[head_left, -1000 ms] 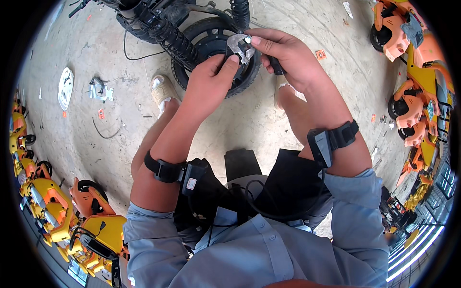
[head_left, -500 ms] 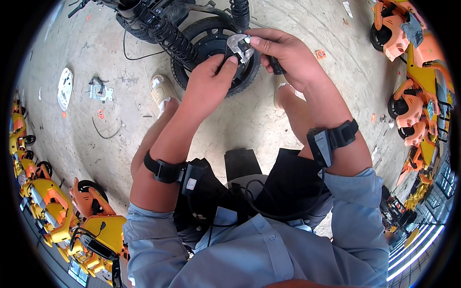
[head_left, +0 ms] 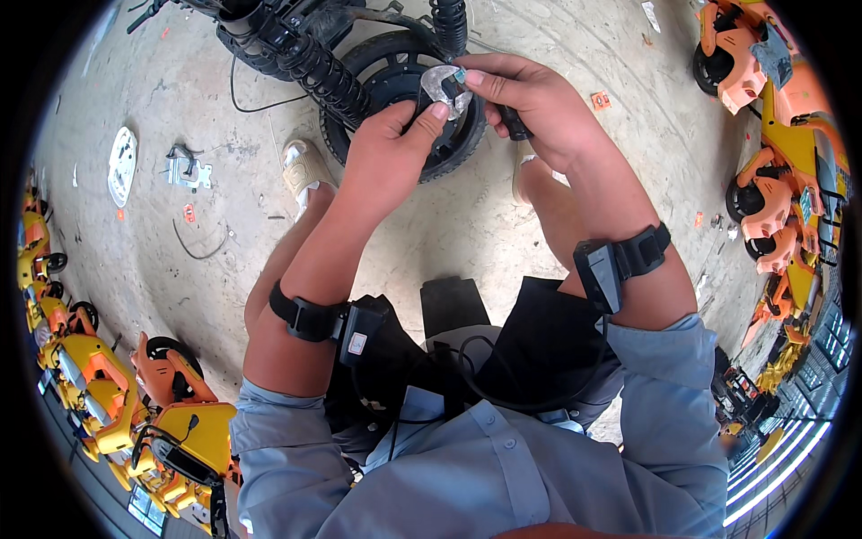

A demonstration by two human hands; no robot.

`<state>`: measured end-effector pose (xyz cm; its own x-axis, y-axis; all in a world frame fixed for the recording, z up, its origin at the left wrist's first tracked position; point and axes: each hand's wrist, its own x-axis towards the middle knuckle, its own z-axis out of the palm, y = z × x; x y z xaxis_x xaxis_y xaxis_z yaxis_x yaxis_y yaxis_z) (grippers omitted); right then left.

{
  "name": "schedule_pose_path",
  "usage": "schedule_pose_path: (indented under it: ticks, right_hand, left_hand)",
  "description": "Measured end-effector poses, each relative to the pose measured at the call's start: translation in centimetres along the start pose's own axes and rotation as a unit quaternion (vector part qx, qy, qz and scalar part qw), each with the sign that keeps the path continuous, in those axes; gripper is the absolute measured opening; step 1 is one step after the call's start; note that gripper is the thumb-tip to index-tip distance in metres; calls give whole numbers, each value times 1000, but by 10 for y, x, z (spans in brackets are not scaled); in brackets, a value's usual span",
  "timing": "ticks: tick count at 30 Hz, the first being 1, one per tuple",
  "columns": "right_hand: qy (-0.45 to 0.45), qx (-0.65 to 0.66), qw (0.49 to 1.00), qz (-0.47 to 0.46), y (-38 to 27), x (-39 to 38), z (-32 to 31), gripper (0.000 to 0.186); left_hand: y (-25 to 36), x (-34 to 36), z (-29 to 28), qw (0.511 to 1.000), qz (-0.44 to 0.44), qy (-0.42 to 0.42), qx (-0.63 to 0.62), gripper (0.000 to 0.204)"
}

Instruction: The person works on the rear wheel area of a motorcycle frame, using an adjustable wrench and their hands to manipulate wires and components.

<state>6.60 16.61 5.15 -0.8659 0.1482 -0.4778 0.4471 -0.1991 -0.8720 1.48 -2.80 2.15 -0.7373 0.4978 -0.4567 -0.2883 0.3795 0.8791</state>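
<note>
In front of the motorbike wheel, my left hand (head_left: 395,144) is closed on what looks like an adjustable wrench (head_left: 435,83), its thumb pressed on the silver head. The wrench's jaws open toward the right, and its handle is mostly hidden by my fingers. My right hand (head_left: 539,99) pinches a small shiny piece (head_left: 461,75) at the mouth of the jaws; the piece is too small to name. A black handle (head_left: 515,124) also sticks out below the right hand's curled fingers. Both hands are in the air, close together.
Beyond my hands are the black spoked wheel (head_left: 391,67) and a coil spring shock absorber (head_left: 328,85). A white oval plate (head_left: 122,167) and a metal bracket (head_left: 187,168) lie on the concrete floor to the left. Yellow and orange scooters (head_left: 99,382) line both sides.
The wrench head has turned slightly, and the small piece in my right fingers has shifted a little. Both hands stay almost where they were.
</note>
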Motion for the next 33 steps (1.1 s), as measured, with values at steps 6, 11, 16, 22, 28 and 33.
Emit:
schedule_pose_path:
  ticks: [6, 11, 16, 22, 28, 33]
  right_hand:
    - [-3, 13, 1000, 6, -1, -1, 1, 37]
    - [-9, 28, 1000, 5, -1, -1, -2, 39]
    - [-8, 35, 999, 6, -2, -1, -2, 40]
    - [-3, 20, 1000, 2, -1, -1, -2, 38]
    - [-4, 9, 1000, 1, 0, 1, 1, 37]
    - [3, 25, 1000, 1, 1, 4, 1, 37]
  left_hand:
    - [2, -2, 1, 1000, -13, -9, -25, 39]
    - [3, -3, 2, 999, -11, -11, -30, 39]
    - [-2, -1, 4, 1000, -5, -7, -25, 41]
    - [2, -1, 5, 999, 21, 15, 24, 49]
    - [-2, 2, 4, 998, 23, 32, 58, 51]
    - [-3, 3, 3, 999, 28, 27, 38, 47]
